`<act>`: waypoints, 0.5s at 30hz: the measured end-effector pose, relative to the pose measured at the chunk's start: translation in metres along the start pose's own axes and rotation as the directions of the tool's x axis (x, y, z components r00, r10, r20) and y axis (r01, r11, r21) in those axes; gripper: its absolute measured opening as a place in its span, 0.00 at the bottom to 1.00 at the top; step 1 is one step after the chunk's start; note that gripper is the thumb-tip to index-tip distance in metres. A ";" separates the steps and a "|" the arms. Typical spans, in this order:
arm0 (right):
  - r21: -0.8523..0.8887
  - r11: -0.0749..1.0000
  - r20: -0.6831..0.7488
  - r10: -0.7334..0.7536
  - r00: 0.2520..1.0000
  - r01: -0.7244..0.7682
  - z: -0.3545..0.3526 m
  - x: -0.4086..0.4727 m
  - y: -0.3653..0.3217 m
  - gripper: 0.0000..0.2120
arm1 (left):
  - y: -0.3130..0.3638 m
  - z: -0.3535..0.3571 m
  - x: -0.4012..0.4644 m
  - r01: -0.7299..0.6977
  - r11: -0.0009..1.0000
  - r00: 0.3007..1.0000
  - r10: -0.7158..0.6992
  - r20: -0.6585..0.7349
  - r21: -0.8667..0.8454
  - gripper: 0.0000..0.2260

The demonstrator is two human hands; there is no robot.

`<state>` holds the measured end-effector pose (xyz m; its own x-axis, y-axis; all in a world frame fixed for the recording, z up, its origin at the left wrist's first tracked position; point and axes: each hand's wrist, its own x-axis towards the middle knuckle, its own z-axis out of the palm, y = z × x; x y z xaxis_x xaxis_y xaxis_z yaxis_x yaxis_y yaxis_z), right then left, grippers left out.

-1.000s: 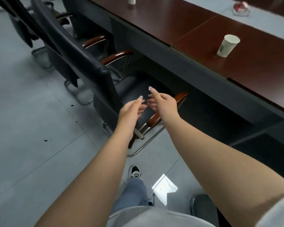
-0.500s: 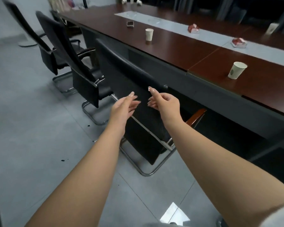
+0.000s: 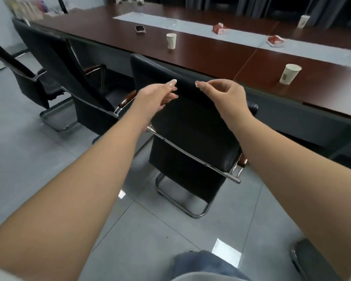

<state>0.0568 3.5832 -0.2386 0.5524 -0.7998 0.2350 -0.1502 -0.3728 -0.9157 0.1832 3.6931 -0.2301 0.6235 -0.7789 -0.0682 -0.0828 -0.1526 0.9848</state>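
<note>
Black chair (image 3: 190, 128) stands in the middle of the head view, pushed up to the long dark-wood table (image 3: 211, 57). Its backrest faces the person and its seat points away, toward the table. The backrest's long axis runs upright and leans slightly back toward the camera. Its top edge crosses the picture from upper left to lower right. A chrome rail (image 3: 193, 156) runs across the back lower down, and the sled base rests on the grey tiled floor (image 3: 39, 169).

Both arms reach forward to that top edge. The left hand (image 3: 158, 96) is at the left part of the edge, with the thumb raised above it and the fingers loosely bent in front of the black padding. The right hand (image 3: 225, 96) is a little further right, its fingertips pointing left toward the other hand and its fingers slack and half curled. Neither hand closes around anything. The fingertips may just brush the edge, but the blur makes contact hard to judge. A gap of black backrest shows between the two hands.

A second black chair (image 3: 79, 88) stands just to the left. On the table are a paper cup (image 3: 171, 41), another cup (image 3: 289, 74) to the right, and a phone (image 3: 140, 29).
</note>
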 end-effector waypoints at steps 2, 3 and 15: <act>-0.072 0.996 -0.004 -0.053 0.999 0.052 -0.001 0.019 -0.004 0.12 | 0.010 -0.006 0.022 -0.038 0.999 0.999 0.038 0.023 0.026 0.09; -0.091 0.994 -0.010 -0.054 0.998 0.053 -0.002 0.028 -0.007 0.13 | 0.014 -0.008 0.034 -0.063 0.997 0.998 0.061 0.035 0.046 0.09; -0.397 0.807 0.042 0.493 0.869 -0.438 -0.032 0.076 0.013 0.30 | 0.036 -0.025 0.156 -0.254 0.903 0.941 0.149 0.303 0.347 0.14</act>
<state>0.0704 3.5025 -0.2220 0.4404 -0.8592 -0.2604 -0.6886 -0.1372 -0.7120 0.2965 3.5812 -0.2013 0.3389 -0.9402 0.0339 -0.5027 -0.1506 0.8512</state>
